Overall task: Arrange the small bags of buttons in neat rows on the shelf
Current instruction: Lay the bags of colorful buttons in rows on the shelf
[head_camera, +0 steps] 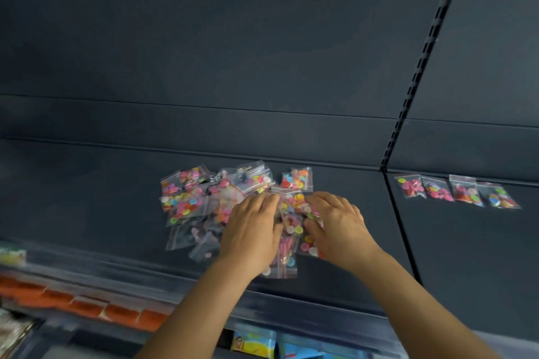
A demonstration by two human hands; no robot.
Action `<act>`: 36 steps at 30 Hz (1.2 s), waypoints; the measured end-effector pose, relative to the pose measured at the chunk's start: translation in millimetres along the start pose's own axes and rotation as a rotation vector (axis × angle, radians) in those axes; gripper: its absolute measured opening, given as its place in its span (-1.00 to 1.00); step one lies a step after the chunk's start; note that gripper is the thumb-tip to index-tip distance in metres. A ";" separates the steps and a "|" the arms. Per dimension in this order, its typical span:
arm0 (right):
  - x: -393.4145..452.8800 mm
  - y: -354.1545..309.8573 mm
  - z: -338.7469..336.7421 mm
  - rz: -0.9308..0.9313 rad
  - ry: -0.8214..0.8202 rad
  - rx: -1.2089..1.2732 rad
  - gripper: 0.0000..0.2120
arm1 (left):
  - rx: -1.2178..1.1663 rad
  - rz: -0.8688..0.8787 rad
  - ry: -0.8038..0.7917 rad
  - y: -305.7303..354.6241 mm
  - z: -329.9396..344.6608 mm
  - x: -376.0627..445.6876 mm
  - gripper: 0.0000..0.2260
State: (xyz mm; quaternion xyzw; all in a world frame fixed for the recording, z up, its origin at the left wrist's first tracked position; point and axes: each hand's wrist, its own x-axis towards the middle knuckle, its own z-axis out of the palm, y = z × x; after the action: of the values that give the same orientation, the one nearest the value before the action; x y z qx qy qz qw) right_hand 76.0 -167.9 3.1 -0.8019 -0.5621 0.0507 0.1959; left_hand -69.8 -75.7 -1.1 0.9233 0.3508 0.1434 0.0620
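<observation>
Left hand grip: the left hand (250, 230) lies palm down on the loose heap of small clear zip bags of coloured buttons (204, 207), fingers bent onto the top bags; whether it pinches one cannot be told.
Right hand grip: the right hand (335, 227) presses on the heap's right edge, fingers bent, thumb toward the left hand; any pinch is hidden.
Heap: mid-shelf on the dark blue metal shelf (87, 198), bags overlapping and pointing different ways.
Sorted row: four button bags (458, 191) side by side on the neighbouring shelf section, long axes running front to back.
Surroundings: blurred orange price strip (87, 304) below.
</observation>
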 end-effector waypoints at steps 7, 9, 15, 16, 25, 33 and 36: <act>1.2 3.3 17.0 0.076 -0.070 0.093 -0.73 | -0.076 0.066 -0.070 -25.1 13.2 -7.0 -0.60; 3.1 3.7 15.4 0.145 0.014 0.136 -0.74 | -0.131 0.019 -0.040 -26.3 12.8 -3.8 -0.60; 13.5 4.4 16.0 0.314 0.006 0.129 -0.69 | -0.069 -0.016 -0.041 -21.5 13.3 7.8 -0.58; 15.4 3.8 16.1 0.327 0.010 0.140 -0.68 | -0.059 -0.018 -0.046 -17.7 13.7 9.6 -0.56; 21.0 7.3 15.0 0.446 0.038 0.274 -0.55 | -0.132 -0.117 0.061 10.4 20.1 20.3 -0.77; 5.7 10.4 -5.0 0.452 0.178 0.616 -0.90 | -0.669 -0.126 0.130 20.2 0.4 29.2 -0.87; -0.3 9.0 -17.3 0.465 0.254 0.766 -0.86 | -0.767 -0.108 0.149 31.2 -6.5 33.1 -0.81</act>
State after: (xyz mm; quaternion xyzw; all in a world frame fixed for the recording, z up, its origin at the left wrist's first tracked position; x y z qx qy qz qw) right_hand 89.1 -175.2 15.5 -0.7765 -0.2797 0.1986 0.5285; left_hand -28.5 -76.8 19.1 0.8006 0.3232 0.3270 0.3842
